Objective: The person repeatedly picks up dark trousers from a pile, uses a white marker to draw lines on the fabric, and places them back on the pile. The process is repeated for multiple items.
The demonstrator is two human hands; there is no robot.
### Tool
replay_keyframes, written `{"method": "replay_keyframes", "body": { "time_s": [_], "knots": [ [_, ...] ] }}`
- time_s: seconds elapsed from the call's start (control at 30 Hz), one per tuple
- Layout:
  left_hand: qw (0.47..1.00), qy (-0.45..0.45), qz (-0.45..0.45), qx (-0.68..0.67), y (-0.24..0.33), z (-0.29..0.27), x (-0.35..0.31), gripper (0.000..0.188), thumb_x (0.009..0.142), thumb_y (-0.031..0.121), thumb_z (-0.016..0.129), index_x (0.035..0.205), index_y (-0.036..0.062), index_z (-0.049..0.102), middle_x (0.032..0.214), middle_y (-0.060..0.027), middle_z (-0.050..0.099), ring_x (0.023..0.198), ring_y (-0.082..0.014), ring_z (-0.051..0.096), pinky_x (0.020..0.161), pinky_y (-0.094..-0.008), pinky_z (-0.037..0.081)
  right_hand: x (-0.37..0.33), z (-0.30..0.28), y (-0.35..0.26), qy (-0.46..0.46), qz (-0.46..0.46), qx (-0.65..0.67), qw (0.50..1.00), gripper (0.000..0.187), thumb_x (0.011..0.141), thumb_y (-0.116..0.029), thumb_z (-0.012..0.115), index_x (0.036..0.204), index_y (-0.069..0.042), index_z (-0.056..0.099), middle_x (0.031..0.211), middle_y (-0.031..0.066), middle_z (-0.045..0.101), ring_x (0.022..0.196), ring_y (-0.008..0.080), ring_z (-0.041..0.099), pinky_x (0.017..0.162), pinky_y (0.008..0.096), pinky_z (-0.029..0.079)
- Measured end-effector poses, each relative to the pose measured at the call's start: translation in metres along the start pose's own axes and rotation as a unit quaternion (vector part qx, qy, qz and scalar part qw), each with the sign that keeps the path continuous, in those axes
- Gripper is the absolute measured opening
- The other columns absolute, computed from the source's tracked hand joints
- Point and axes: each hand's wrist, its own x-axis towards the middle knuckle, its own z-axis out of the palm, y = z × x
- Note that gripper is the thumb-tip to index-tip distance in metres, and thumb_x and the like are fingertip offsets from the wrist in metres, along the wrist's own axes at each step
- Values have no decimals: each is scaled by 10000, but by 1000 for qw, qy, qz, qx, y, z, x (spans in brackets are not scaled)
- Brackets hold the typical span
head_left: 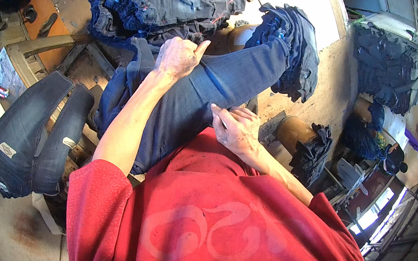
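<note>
A pair of dark blue jeans lies across my lap, one leg stretched to the right. My left hand is over the upper edge of that leg, its fingers curled and its thumb pointing right. Whatever may be inside those fingers is hidden. At the leg's lower edge, my right hand is closed, with thumb and fingertips pinching the denim. The far end of the leg reaches a heap of folded jeans.
A large pile of jeans fills the far side. Dark trousers with pale tags hang at the left near a wooden frame. Another dark stack is at the right. A brown cylinder stands beside dark cloth.
</note>
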Motion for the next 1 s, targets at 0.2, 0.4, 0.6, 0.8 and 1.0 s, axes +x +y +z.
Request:
{"method": "replay_keyframes", "body": {
  "time_s": [0.2,0.4,0.6,0.8,1.0],
  "knots": [
    [1000,0,-5,0,-1,2,0,611,1051,470,662,636,32,756,648,-259,676,641,-455,718,620,-519,594,0,-2,0,14,-17,-3,1000,296,881,-92,760,1177,-74,764,627,38,640,554,250,629,768,393,597],
    [1000,-2,-15,5,-1,4,-2,635,1045,491,662,619,28,746,659,-241,695,658,-443,733,649,-527,602,1,-4,-1,-34,21,-9,999,272,899,-123,750,1168,-84,769,629,43,646,568,252,646,803,403,602],
    [995,-84,-51,31,6,-25,-7,586,1002,562,685,749,36,736,774,-227,733,789,-442,741,719,-532,586,-9,-30,8,62,168,146,973,290,971,-96,747,1255,-33,732,938,116,795,780,238,761,749,359,606],
    [910,257,-288,154,39,-125,-167,591,873,470,891,1134,-21,689,1151,-227,723,1110,-404,666,984,-501,508,-34,-63,69,118,349,379,849,266,1125,-128,608,1326,34,670,955,39,730,853,91,695,792,255,540],
    [835,152,-525,60,72,-79,-321,876,722,591,966,1205,-52,620,1130,-231,625,1085,-377,612,987,-503,492,-32,-75,112,81,317,393,859,289,1130,-147,615,1321,64,666,908,50,729,831,103,691,813,262,568]
  ]
}}
